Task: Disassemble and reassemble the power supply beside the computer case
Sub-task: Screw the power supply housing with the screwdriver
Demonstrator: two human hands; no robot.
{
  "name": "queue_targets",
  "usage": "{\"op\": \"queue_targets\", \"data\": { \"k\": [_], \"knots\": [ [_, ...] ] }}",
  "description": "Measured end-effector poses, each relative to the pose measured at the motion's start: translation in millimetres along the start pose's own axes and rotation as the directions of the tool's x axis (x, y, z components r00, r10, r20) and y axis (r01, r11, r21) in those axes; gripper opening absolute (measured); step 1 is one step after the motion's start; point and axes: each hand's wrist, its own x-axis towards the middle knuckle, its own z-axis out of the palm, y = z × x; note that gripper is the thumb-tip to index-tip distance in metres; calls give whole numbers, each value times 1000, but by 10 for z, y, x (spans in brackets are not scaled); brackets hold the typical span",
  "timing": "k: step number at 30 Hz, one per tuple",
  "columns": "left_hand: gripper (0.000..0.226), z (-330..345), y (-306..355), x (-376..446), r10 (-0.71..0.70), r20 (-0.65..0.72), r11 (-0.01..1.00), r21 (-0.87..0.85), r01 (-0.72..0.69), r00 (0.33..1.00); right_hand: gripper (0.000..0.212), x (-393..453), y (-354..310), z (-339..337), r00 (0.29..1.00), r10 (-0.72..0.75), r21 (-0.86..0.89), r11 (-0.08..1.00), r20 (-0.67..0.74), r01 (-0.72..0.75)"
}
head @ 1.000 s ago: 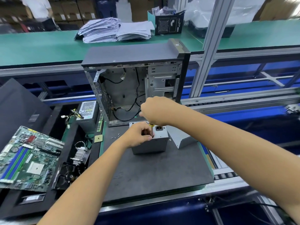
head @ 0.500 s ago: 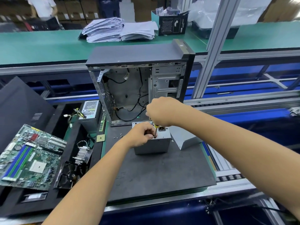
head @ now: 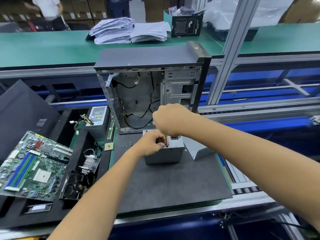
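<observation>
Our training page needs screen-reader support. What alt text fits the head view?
A right hand drives a screwdriver into a grey power supply that the left hand steadies, on a dark mat before an open computer case. A motherboard lies left.

A green motherboard lies left, paper stacks (rumpled) on the far bench.
</observation>
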Motion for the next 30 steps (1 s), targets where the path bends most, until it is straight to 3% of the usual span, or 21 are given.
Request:
{"op": "queue_targets", "data": {
  "k": [4, 7, 10, 15, 20, 24, 30],
  "knots": [
    [10, -15, 45, -27, 21, -18, 999, -49, -21, 1000, 19, -44, 48, -76, 987, -50, 75, 996, 151, 39],
    [10, -21, 45, -35, 20, -7, 994, -104, -21, 1000, 13, -80, 73, -102, 991, -72, 102, 993, 110, 60],
    [11, -15, 25, -15, 33, -5, 993, -113, -33, 999, 33, -77, 74, -78, 998, -42, 75, 996, 48, 38],
    [8, -9, -10, 25, 25, 5, 993, -112, -24, 1000, 31, -70, 92, -15, 999, -22, 9, 1000, 38, 22],
    [13, -30, -12, 48, 10, 35, 991, -136, -5, 999, 9, -95, 93, -79, 978, -82, 122, 991, 194, 59],
    [11, -50, -30, 70, -4, 47, 989, -145, 11, 999, 19, -83, 60, -82, 992, -103, 209, 974, 70, 86],
    [33, -64, -47, 90, 15, 78, 979, -206, 1, 997, 38, 13, 65, -27, 998, -64, 155, 986, -22, 67]
  ]
}}
